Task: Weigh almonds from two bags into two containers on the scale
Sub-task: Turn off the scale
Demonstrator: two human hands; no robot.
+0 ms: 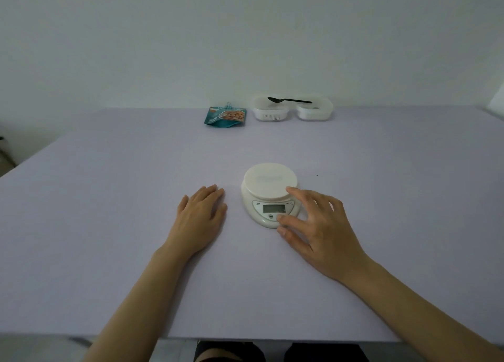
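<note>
My left hand (200, 217) lies flat on the table (109, 239), fingers straight and holding nothing, likely just to steady me. My right hand (321, 225) is spread loose and grips nothing. One fingertip (282, 218) touches the front of the scale (270, 187) by its button, I'd judge to switch it on; the display is unreadable and the lettering too small. Far beyond my fingers are a clipped teal almond bag (225, 116) with illegible print and, to its right, two white containers (270, 112) bridged by a black spoon (289, 100).
</note>
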